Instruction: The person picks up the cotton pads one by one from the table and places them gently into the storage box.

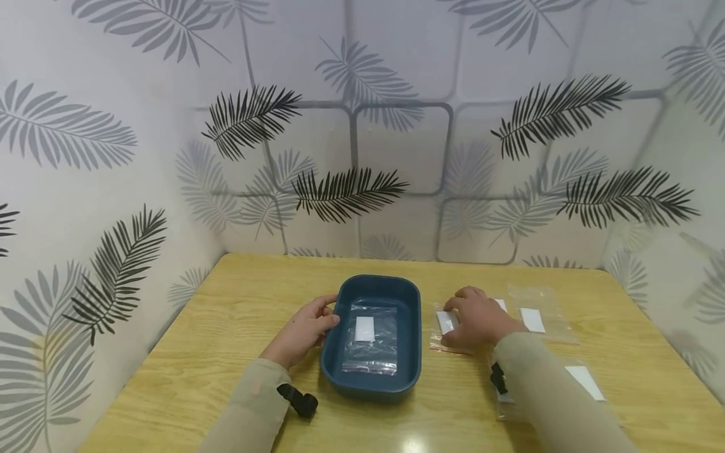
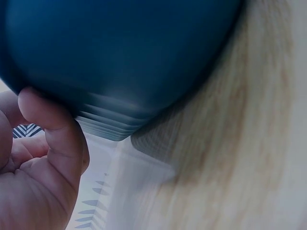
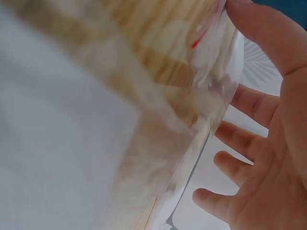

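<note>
A dark blue rectangular plastic basin [image 1: 372,390] stands on the table in the head view. Inside it lies a clear zip bag [image 1: 385,352] with a white card in it. My left hand [image 1: 303,330] holds the basin's left side, thumb at the rim; the left wrist view shows its curled fingers against the blue wall. On the right, my right hand [image 1: 478,318] reaches over another clear zip bag [image 1: 436,343] with a white card. Its thumb and fingers are spread apart and touch that bag's edge in the right wrist view.
To the right of my right hand lies a further zip bag [image 1: 552,314] with a white card. More bagged white cards [image 1: 586,382] sit partly under my right forearm. Behind the wooden table [image 1: 255,277] stands a leaf-patterned wall [image 1: 396,151].
</note>
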